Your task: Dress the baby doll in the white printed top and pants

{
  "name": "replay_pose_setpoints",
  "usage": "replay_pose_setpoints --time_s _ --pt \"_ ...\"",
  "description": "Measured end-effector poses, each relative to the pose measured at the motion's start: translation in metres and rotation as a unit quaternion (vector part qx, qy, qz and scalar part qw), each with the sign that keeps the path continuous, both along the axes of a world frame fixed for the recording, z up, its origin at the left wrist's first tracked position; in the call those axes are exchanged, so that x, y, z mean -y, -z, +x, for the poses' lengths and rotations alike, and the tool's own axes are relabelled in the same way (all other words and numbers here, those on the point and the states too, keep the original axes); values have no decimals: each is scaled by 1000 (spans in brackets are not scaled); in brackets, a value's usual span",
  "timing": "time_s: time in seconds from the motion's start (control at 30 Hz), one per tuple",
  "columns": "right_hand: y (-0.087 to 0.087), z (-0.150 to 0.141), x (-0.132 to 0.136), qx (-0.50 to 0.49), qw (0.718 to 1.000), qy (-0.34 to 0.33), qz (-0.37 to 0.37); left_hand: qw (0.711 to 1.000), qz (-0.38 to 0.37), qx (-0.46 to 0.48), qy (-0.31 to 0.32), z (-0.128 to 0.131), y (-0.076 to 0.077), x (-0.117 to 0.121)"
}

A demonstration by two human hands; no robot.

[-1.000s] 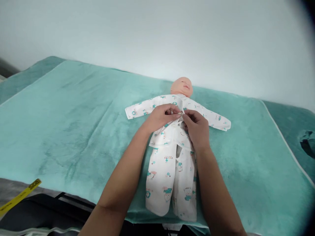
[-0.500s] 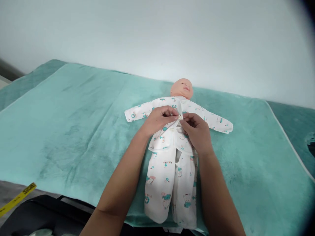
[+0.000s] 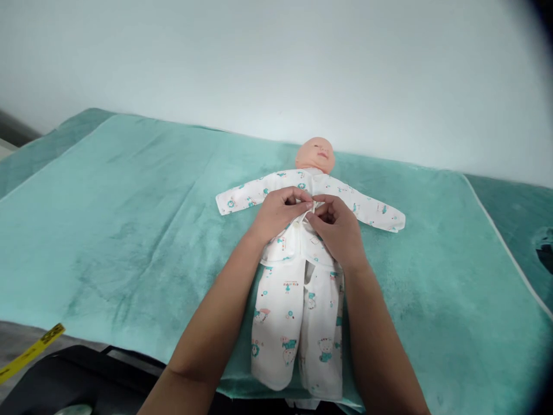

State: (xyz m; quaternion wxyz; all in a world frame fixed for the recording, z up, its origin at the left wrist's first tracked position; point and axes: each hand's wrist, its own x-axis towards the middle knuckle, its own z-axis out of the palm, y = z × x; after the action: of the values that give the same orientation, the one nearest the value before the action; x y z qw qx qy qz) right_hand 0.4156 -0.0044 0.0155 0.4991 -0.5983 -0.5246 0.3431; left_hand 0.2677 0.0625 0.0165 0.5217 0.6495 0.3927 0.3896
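Observation:
A baby doll (image 3: pixel 314 154) lies on its back, dressed in a white printed jacket (image 3: pixel 280 245) and matching trousers (image 3: pixel 276 323). Both sleeves stretch out sideways. At the jacket's front opening, my left hand (image 3: pixel 279 213) pinches the fabric edge between thumb and fingers. Facing it from the other side, my right hand (image 3: pixel 339 227) pinches the other edge, its fingertips nearly touching those of the left. The button between them is now hidden by my fingers. Lower on the placket, another button (image 3: pixel 296 225) shows.
A green plush cover (image 3: pixel 129 230) spreads under the doll, with a white wall (image 3: pixel 259 63) behind. At the lower left are a black padded seat (image 3: pixel 82 374) and a yellow strip (image 3: pixel 32 353) on the floor. A dark object (image 3: pixel 545 252) is at the right edge.
My fingertips have drawn closer together over the jacket button, which was visible before and is now covered. The right hand has moved slightly left. The view has shifted a little.

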Motion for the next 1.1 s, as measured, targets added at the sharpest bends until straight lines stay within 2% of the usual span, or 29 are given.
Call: replay_pose_setpoints --time_s 0.13,0.3,0.37,0.57,0.7,0.77,0.83,1.1 --pt "2 -3 0 35 999 -5 19 1000 4 7 4 -1 -2 0" --pt "1 -10 3 178 983 14 49 1000 3 10 27 -2 -6 3" --pt "2 -12 4 206 977 16 53 999 -7 20 39 -2 -7 4" --pt "8 -8 4 112 991 -6 72 999 -14 -3 39 -8 -9 1" --pt "12 -4 -1 48 993 60 92 998 -3 -49 31 -13 -9 -2" --pt "14 -1 -4 49 988 105 97 998 16 -57 22 -12 -8 -2" --pt "14 0 -5 63 986 122 98 997 41 -61 12 -11 -5 -3" --pt "8 -2 -5 135 982 76 105 992 95 -79 10 -8 -2 -5"
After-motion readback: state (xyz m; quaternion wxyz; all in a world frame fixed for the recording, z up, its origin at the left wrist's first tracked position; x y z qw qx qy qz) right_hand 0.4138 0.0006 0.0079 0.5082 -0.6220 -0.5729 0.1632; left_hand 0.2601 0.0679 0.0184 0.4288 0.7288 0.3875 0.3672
